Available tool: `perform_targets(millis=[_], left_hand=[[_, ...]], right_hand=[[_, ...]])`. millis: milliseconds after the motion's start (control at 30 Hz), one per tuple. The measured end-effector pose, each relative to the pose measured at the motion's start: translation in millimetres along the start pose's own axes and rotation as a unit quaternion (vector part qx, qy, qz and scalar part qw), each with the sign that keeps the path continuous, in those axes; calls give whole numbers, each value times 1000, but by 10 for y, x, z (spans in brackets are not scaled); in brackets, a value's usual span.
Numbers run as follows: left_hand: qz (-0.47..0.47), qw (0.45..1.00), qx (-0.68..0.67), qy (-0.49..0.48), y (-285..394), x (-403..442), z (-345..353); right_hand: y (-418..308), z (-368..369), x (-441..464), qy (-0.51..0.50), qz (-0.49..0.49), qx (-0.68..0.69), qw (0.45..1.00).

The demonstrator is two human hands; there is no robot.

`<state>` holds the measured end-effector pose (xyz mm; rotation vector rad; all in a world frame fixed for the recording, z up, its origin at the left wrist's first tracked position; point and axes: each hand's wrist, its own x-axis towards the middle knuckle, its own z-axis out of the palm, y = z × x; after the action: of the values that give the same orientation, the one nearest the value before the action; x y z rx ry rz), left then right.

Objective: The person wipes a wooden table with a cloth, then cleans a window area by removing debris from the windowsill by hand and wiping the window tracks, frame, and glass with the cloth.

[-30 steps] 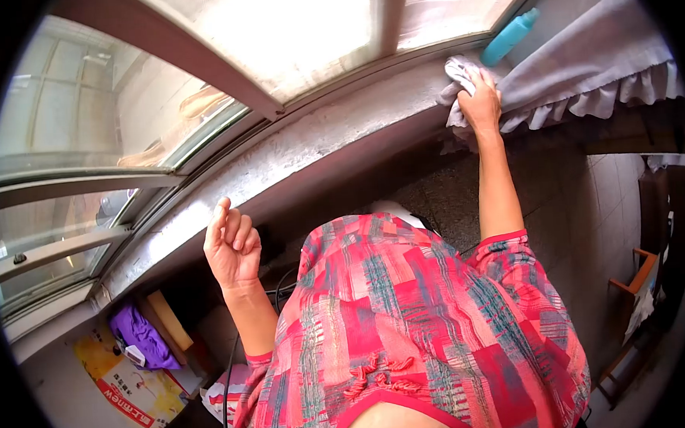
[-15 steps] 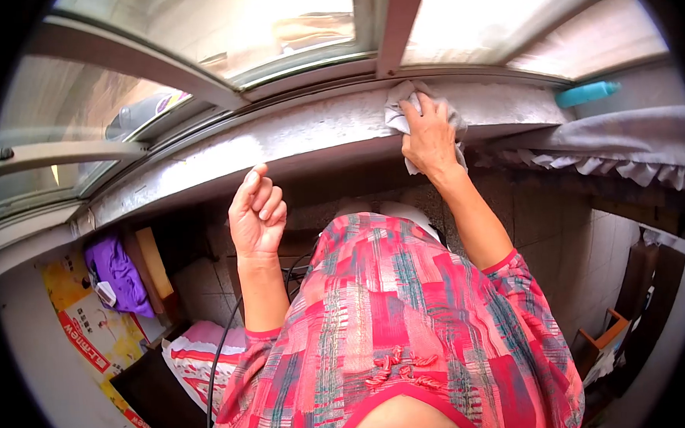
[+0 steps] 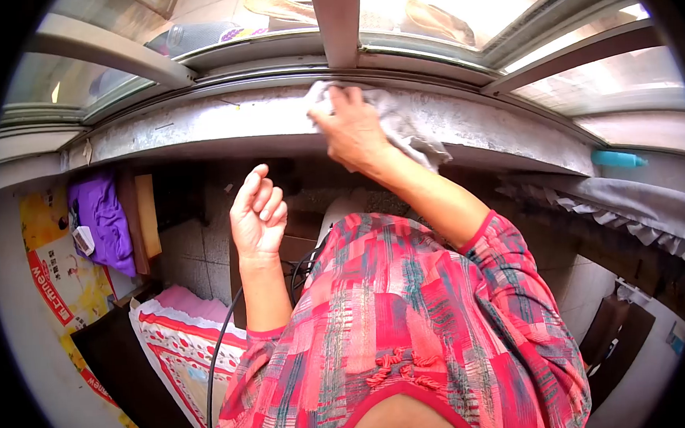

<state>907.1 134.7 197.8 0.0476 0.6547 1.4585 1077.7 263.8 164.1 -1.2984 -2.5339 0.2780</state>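
My right hand (image 3: 351,130) presses a greyish-white cloth (image 3: 412,129) against the window sill (image 3: 221,119). Part of the cloth trails out to the right and hangs over the sill's front edge. In front of my body, just below the sill, I hold up my left hand (image 3: 259,217). Its fingers are curled in with the thumb side upward, and nothing shows in them. The sill is pale and worn, with dark marks on its surface.
Sliding window frames (image 3: 338,28) rise behind the sill. A turquoise bottle-like object (image 3: 618,158) lies at the far right above a grey ruffled cloth (image 3: 628,193). Purple fabric (image 3: 103,226) hangs at left. A black cable (image 3: 219,344) runs beside my left arm.
My right hand has slid left along the sill with the cloth, which now stretches out behind it. The camera view has turned somewhat. My left hand stays curled in the same place.
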Motion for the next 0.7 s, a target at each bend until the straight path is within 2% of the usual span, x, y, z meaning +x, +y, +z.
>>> perform_targets(millis=[100,200,367,500,600,700], left_hand=[[16,1000,-17,17,133,-77,-108],[17,999,-27,26,206,-90,-145],[5,1000,-24,8,191,-10,-105],[-9,999,-33,-7,100,89,-60],[-23,999,-27,0,-2,181,-12],[-35,999,-16,6,-148,249,126]], right_hand=[[-353,216,239,10,-41,1,999],[-545,342,384,-13,-32,-14,999],[-240,340,216,0,-36,-8,999],[298,-29,-214,-34,25,-64,997],[882,-344,-713,35,69,-66,995],[1387,-703,-1231,7,197,-122,973]])
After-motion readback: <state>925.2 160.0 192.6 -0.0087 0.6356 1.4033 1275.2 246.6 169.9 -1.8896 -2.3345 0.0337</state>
